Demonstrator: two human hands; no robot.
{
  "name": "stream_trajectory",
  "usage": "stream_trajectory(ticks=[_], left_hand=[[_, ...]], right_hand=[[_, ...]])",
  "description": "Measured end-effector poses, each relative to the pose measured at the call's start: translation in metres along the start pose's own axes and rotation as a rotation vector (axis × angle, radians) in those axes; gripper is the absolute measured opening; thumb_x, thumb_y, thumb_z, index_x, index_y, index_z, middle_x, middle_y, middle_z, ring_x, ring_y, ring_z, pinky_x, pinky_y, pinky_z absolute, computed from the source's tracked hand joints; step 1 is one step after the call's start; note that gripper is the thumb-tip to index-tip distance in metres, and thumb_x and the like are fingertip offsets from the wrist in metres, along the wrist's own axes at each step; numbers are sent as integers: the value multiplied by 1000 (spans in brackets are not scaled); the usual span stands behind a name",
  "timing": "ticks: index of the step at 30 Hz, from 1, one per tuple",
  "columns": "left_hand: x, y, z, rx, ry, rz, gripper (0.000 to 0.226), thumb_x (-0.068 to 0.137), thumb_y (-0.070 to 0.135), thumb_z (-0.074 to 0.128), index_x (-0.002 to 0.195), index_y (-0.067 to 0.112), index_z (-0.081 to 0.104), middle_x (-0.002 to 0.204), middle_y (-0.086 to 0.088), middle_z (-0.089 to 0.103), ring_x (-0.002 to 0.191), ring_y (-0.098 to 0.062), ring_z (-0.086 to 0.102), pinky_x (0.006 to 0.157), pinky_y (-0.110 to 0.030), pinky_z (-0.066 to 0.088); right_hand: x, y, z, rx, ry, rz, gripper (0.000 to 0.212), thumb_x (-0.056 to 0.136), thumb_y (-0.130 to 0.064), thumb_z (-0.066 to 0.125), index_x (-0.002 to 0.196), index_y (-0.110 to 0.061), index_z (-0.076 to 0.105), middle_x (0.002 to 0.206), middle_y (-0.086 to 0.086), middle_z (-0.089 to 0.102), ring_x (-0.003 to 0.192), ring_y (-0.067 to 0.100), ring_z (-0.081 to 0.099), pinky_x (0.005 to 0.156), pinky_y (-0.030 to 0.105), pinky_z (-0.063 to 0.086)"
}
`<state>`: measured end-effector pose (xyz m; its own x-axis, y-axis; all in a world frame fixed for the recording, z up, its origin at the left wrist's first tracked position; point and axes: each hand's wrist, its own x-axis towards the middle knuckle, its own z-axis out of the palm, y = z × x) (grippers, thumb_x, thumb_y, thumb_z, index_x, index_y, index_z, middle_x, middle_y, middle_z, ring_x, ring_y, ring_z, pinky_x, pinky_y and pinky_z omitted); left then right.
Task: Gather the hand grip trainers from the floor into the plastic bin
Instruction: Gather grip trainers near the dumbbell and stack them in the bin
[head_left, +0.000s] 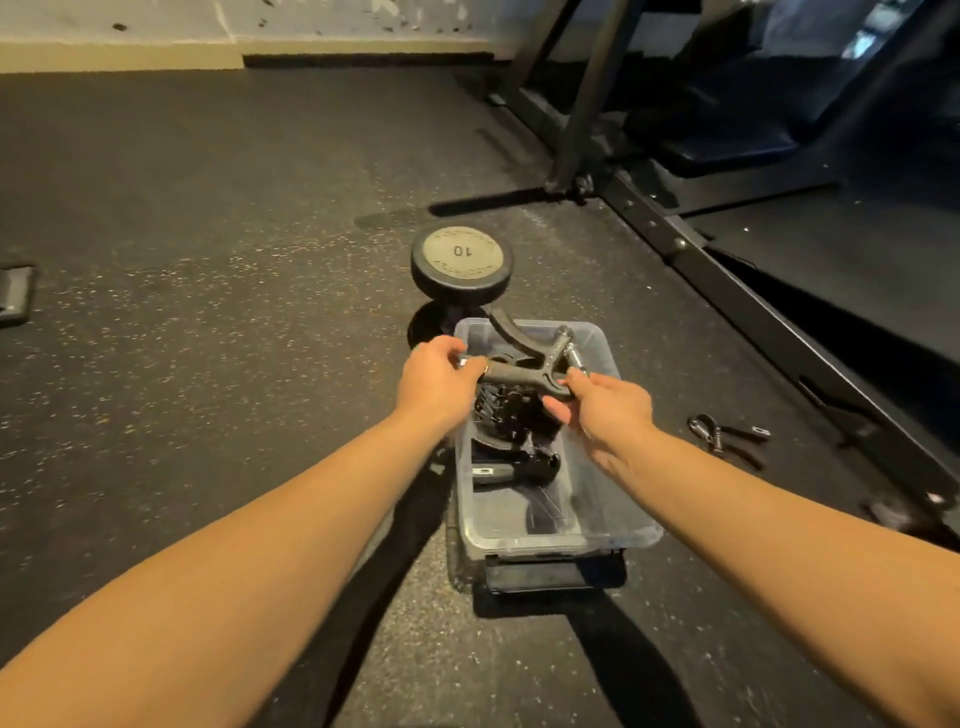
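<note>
Head view: both hands holding a trainer over the bin

Dark speckled floor (208, 364) is filling the head view, with a black rack (727, 270) running along its right side. A clear bin (613, 467) is sitting mid-floor, its near end resting on a flat black block (550, 574). A dumbbell (461, 265) marked 10 is standing just beyond the bin's far end, its lower head partly hidden behind the bin's far left corner.

Both bare arms are reaching forward over the bin. The left hand (436, 384) is hovering at the bin's far left corner, fingers curled and pinching one handle end of a black trainer (519, 371). The right hand (608, 410) is pinching the trainer's other side, near its metal spring end, thumb and fingers closed on it. The trainer is hanging above the bin's far half, one handle arching toward the far rim.

Below it, a pile (511, 415) of dark trainers is lying in the bin's far and middle part. A second trainer (727, 439) is lying on the floor right of the bin, near the rack.
</note>
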<state>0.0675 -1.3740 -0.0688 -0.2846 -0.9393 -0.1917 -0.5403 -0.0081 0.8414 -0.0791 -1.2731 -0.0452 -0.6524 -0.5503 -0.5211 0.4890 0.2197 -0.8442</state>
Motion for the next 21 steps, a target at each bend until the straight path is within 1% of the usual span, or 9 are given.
stream_trajectory(ticks=[2,4,6,8,10,12,14,16,21], left_hand=[[-8,2,24,-269,-9,-167,19,89,28,71,106,18,69,105,-8,70,92,-28,70,83,-41,60],[-17,2,48,-446,65,-292,6,88,23,73,89,20,68,93,-7,71,88,-31,72,83,-43,60],[-28,3,70,-535,116,-375,11,89,20,71,100,18,70,92,-2,70,89,-26,70,87,-43,59],[-39,1,91,-619,151,-429,28,93,16,67,120,18,66,101,-3,68,96,-26,69,90,-44,58],[-47,-4,107,-624,190,-469,33,95,15,64,127,21,63,109,-5,68,100,-28,68,92,-45,57],[-54,-11,119,-583,234,-504,29,97,16,61,125,22,64,109,-4,69,98,-27,68,90,-44,57],[-62,-16,128,-556,268,-549,25,98,14,59,122,20,64,111,-5,69,98,-27,68,86,-39,58],[-69,-16,133,-581,308,-609,28,99,10,56,124,20,63,113,-6,68,100,-27,67,82,-34,56],[-61,-22,135,-561,291,-686,41,98,4,54,134,21,58,119,-10,67,101,-31,67,87,-39,57]], right_hand=[[5,6,-19,33,41,51,12,97,-3,62,104,6,65,95,18,71,77,24,72,58,25,62],[8,13,-34,44,73,94,7,96,0,60,94,6,63,90,18,68,69,24,71,57,27,62],[12,22,-46,20,95,133,8,95,2,60,93,9,64,98,22,69,72,27,72,54,26,61],[14,30,-53,-27,105,150,18,96,1,60,110,11,65,113,26,67,84,31,71,50,25,59],[17,38,-56,-98,136,156,34,98,0,57,131,4,57,124,24,61,91,33,70,48,28,60],[23,46,-58,-226,133,165,46,98,2,56,143,-4,47,126,21,58,89,32,69,56,34,62],[29,53,-59,-485,87,189,59,94,5,59,148,-8,41,114,16,62,89,30,70,70,40,64],[34,58,-59,-615,39,191,66,90,8,60,150,-7,38,109,13,60,93,30,69,76,37,63],[32,62,-58,-529,96,176,74,92,16,52,155,-16,31,150,15,43,115,39,62,89,45,59]])
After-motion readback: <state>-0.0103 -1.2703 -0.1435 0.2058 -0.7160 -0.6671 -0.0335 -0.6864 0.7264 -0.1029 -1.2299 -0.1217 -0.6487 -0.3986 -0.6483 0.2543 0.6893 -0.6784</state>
